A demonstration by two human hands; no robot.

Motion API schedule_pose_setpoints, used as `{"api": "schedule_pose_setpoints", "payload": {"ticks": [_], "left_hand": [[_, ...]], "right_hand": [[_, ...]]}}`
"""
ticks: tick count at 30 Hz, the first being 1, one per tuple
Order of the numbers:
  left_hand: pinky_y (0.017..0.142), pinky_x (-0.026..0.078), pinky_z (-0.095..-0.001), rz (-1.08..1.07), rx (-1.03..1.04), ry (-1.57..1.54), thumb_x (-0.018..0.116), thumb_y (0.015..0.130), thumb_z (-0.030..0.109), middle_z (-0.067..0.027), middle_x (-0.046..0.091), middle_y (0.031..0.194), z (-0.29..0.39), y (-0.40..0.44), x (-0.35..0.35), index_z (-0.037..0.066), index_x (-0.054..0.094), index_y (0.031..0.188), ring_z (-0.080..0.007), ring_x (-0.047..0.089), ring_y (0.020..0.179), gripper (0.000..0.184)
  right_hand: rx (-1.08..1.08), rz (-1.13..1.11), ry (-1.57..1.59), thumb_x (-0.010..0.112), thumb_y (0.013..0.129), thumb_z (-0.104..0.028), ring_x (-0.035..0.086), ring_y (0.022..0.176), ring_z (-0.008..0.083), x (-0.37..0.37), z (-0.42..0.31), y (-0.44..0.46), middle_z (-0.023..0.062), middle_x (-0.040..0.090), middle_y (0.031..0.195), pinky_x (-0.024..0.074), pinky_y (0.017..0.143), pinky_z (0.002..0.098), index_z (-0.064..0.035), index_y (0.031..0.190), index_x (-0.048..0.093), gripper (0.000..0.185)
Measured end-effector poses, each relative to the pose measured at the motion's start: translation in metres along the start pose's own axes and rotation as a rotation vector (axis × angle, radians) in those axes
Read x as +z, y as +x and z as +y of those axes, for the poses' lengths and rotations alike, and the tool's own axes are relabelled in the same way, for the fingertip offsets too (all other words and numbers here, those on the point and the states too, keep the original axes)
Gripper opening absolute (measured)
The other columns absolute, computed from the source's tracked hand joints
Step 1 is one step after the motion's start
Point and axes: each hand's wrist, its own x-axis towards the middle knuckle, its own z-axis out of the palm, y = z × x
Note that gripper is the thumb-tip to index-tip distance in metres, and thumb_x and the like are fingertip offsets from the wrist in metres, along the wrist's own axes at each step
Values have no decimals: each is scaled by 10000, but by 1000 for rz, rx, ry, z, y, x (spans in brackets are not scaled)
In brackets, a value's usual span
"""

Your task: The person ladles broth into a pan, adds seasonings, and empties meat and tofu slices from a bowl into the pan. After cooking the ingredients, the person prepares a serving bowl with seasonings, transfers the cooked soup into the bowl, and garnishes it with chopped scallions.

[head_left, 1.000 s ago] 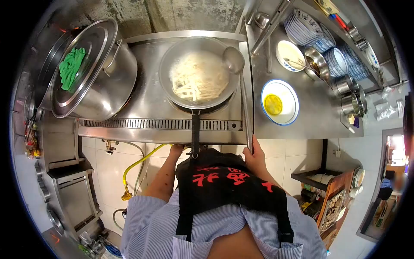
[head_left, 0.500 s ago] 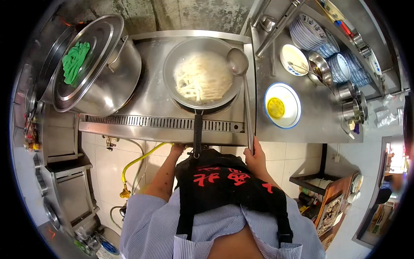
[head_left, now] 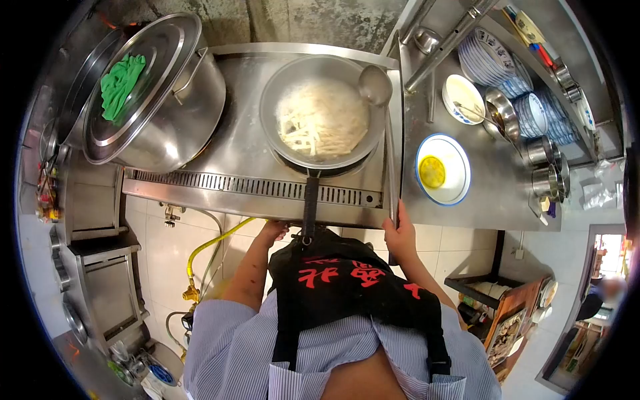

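Note:
My right hand is wrapped round the long handle of a metal ladle. The ladle's bowl is at the right rim of a frying pan, and I cannot tell whether it touches the rim. Pale strips like thick noodles lie in whitish, steaming liquid in the pan. The pan sits over a burner, its black handle pointing towards me. Below the stove's front edge, left of that handle, my left hand is closed with fingers curled; what they hold, if anything, is hidden.
A large lidded steel pot stands left, a green cloth on its lid. On the right counter are a blue-rimmed bowl with yellow liquid, a white bowl with a spoon, and stacked bowls. A yellow hose runs below.
The ladle's bowl has shifted slightly away from me along the pan's right rim. More of its handle shows below my right hand. The whole view has shifted a little.

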Motion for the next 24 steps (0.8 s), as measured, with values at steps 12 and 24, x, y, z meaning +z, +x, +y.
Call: {"api": "schedule_pose_setpoints", "payload": {"ticks": [12, 24], "left_hand": [[551, 499, -289, 156, 188, 623, 632, 817, 286, -109, 654, 779, 28, -50, 18, -26, 590, 1058, -164, 622, 636, 397], [797, 498, -311, -302, 230, -249, 546, 915, 285, -114, 599, 1006, 147, -102, 76, -10, 484, 1185, -184, 599, 902, 405]], "right_hand": [[307, -269, 277, 517, 864, -99, 440, 448, 83, -28, -60, 17, 21, 501, 683, 373, 392, 241, -68, 1333, 380, 489], [630, -633, 472, 497, 865, -118, 363, 391, 53, -58, -99, 11, 1, 458, 636, 286, 351, 195, -63, 1286, 409, 433]]}}
